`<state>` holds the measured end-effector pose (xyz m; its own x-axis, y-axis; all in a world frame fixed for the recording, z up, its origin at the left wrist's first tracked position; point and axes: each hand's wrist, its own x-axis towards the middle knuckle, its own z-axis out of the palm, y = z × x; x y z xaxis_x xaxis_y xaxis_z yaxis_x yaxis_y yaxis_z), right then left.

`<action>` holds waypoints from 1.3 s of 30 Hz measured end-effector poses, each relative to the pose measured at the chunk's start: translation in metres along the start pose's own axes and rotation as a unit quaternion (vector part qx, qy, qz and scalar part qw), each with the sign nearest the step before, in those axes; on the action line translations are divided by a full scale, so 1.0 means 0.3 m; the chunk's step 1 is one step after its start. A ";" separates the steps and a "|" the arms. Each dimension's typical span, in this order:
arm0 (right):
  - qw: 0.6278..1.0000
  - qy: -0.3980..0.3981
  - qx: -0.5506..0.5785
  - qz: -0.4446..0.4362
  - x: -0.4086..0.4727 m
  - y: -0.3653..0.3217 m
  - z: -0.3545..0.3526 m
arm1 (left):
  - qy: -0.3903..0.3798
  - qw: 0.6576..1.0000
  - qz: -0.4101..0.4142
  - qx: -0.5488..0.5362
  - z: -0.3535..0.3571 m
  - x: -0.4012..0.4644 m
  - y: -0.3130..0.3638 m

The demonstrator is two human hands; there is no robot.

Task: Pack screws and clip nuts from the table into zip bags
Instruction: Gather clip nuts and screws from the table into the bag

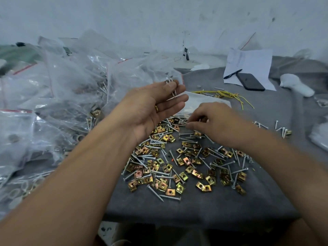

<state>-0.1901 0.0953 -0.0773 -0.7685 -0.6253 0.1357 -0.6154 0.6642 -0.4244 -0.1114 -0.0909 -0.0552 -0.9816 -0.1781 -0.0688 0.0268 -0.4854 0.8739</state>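
Left hand [156, 107], fingers curled, three screws [171, 84] pinched; right hand [213, 121] fingertips pinching among scattered clip nuts [177, 167]; grey table [195, 208] bare near its front edge.

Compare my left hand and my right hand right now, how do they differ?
The left hand is raised, palm up, pinching a few screws at its fingertips; the right hand is lowered, palm down, fingers reaching into the loose pile. The left wears a ring; the right shows none. Both are bare.

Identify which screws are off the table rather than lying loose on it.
The few screws held upright in the left hand, between thumb and fingers. All the others lie flat among the clip nuts on the grey table.
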 end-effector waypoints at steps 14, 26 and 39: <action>1.000 -0.015 0.013 0.018 0.005 -0.058 -0.010 | 0.027 1.000 -0.001 -0.014 -0.001 -0.012 0.015; 0.892 0.156 0.415 0.087 -0.051 -0.068 -0.071 | 0.044 0.999 0.016 0.006 0.111 -0.016 -0.086; 0.933 0.316 0.171 0.019 -0.053 -0.111 -0.022 | 0.088 0.994 0.016 -0.067 0.179 -0.024 -0.126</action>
<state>-0.1587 0.0858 -0.0595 -0.8052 -0.1652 0.5695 -0.5762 0.4450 -0.6856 -0.1156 -0.0252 -0.0618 -0.9319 -0.3364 -0.1354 0.0936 -0.5840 0.8063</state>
